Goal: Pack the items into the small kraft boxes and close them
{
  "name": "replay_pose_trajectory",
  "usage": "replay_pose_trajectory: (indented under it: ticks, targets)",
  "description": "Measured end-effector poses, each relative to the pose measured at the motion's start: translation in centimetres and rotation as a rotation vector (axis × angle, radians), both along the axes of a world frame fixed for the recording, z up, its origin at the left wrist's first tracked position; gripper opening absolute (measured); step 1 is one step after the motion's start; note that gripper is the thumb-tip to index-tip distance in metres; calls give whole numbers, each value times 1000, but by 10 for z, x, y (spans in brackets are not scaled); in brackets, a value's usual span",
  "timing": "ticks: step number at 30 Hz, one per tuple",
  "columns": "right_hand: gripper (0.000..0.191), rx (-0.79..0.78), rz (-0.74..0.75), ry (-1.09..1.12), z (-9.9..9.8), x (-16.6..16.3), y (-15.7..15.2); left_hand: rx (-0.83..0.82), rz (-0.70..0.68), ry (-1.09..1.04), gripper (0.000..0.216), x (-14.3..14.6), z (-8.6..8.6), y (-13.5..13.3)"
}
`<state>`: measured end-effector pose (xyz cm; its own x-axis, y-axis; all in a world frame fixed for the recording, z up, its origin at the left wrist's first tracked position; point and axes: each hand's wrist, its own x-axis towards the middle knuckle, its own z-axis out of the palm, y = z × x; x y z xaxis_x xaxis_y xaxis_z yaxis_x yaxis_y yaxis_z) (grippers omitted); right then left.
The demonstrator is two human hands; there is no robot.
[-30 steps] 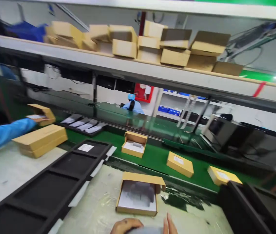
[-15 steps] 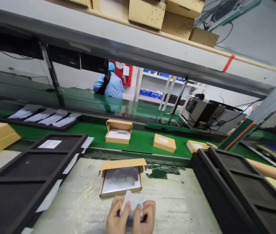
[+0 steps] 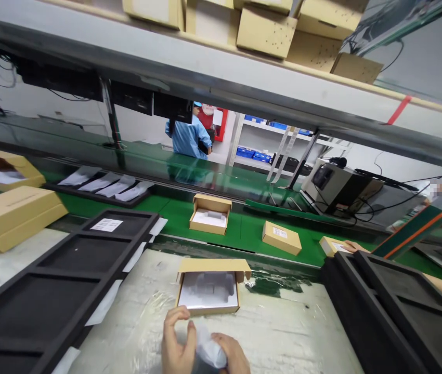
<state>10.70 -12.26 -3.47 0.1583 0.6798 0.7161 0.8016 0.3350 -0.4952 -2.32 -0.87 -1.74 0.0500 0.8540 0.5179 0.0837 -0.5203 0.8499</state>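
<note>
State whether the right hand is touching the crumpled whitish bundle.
Touching: in the head view, the right hand curls against the crumpled whitish bundle, no gap showing.

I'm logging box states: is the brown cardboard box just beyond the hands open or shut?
Open. The brown rectangular cardboard box has its lid raised, exposing the white insert with its shaped recess.

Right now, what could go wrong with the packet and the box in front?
The packet might slip: the right hand seems to grip it, while the left hand is open. The left hand could also nudge the box, appearing right by its near-left corner.
</note>
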Motion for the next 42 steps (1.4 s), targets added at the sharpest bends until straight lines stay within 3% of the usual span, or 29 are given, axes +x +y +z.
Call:
replay_pose_trajectory:
  ticks: [2,5,9,15,23,27,36,42]
  targets:
    - [48,10,-26,-216,24,11,17,68,36,113,18,-13,-3,19]
    - [47,-186,-74,-493,62,27,56,101,-21,275,29,-24,-11,45]
    - [40,-423,-72,-713,81,40,100,112,-85,403,50,-19,-30,57]
    - [35,-586,-43,-475,79,49,121,82,-72,483,63,-6,-59,52]
    - [40,-616,-31,-315,54,55,138,145,-66,523,57,-7,-66,53]
    - [32,-618,-79,-228,44,55,142,77,-61,508,63,-7,-61,50]
    - [14,-569,-156,-9,46,54,157,-27,-172,464,58,-16,-34,47]
    - [16,-460,-216,31,45,44,153,-17,-104,306,48,-13,-28,46]
